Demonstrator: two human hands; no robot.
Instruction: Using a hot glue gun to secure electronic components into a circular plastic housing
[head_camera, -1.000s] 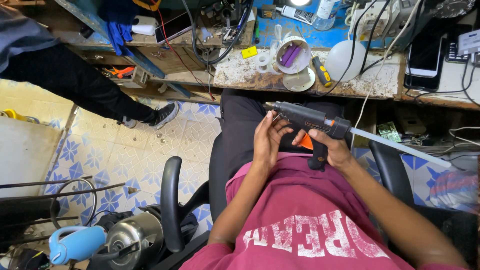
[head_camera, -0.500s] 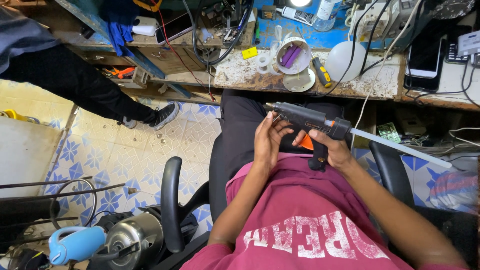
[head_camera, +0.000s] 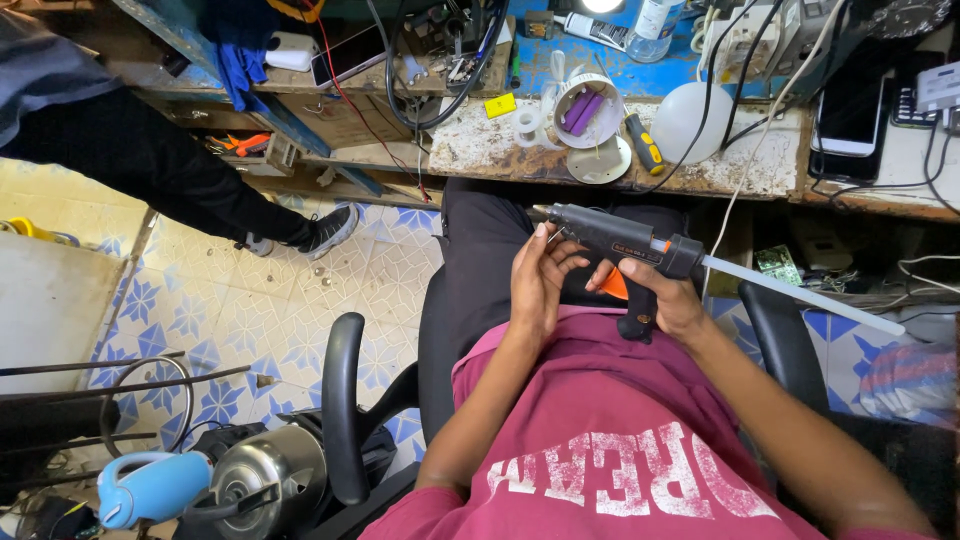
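Right hand (head_camera: 662, 300) grips glue gun (head_camera: 622, 243) (left hand (head_camera: 540, 280) touches barrel).

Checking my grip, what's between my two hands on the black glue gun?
Head view: an orange trigger sits between the left hand and right hand, under the black glue gun.

I see a cluttered workbench (head_camera: 760, 165) w/ a white bulb (head_camera: 690, 118), yellow-handled screwdriver (head_camera: 645, 142) and phone (head_camera: 850, 108). Another person's black-trousered leg (head_camera: 170, 170) crosses the blue-patterned tile floor (head_camera: 270, 310); kettle (head_camera: 265, 485) bottom left.
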